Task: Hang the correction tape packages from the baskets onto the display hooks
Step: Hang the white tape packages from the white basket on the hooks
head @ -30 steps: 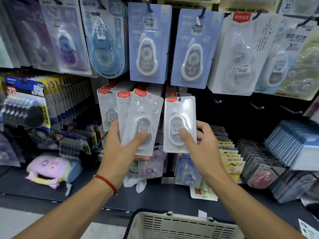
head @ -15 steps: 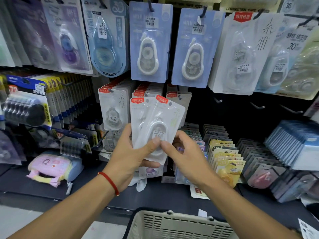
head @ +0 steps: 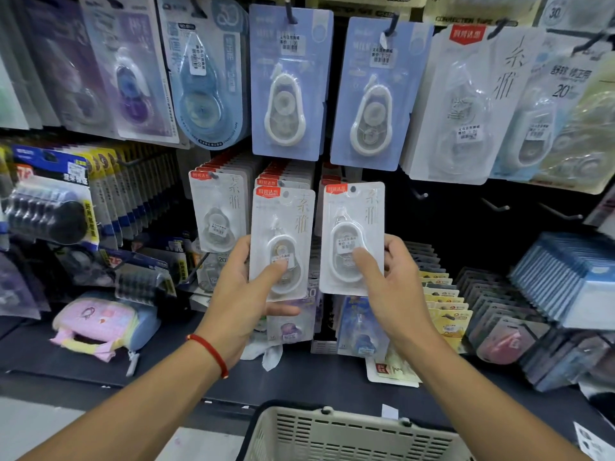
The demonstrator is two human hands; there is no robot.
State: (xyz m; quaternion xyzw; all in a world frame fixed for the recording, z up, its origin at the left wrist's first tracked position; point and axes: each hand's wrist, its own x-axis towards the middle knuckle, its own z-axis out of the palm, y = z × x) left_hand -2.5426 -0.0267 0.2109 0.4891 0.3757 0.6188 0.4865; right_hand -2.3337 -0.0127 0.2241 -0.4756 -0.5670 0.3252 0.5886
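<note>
A white package (head: 281,242) is being pinched by the left hand (head: 244,296) and another (head: 352,236) by the right hand (head: 394,287), holes uppermost for hooking, above the basket (head: 349,434).

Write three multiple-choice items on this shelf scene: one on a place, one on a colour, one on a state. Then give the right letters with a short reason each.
1. Where is the basket?
A. Below the hands, at the bottom edge
B. Hanging on a hook
C. On the top shelf

2. What colour is the wrist band?
A. Green
B. Red
C. Black

3. What does the right hand do?
A. Hangs idle
B. Grips a correction tape package
C. Rests on the basket

Key: 1 A, its rim shows beneath both forearms; 2 B, a red cord circles the left wrist; 3 B, thumb on the front, fingers at its edge.
</note>
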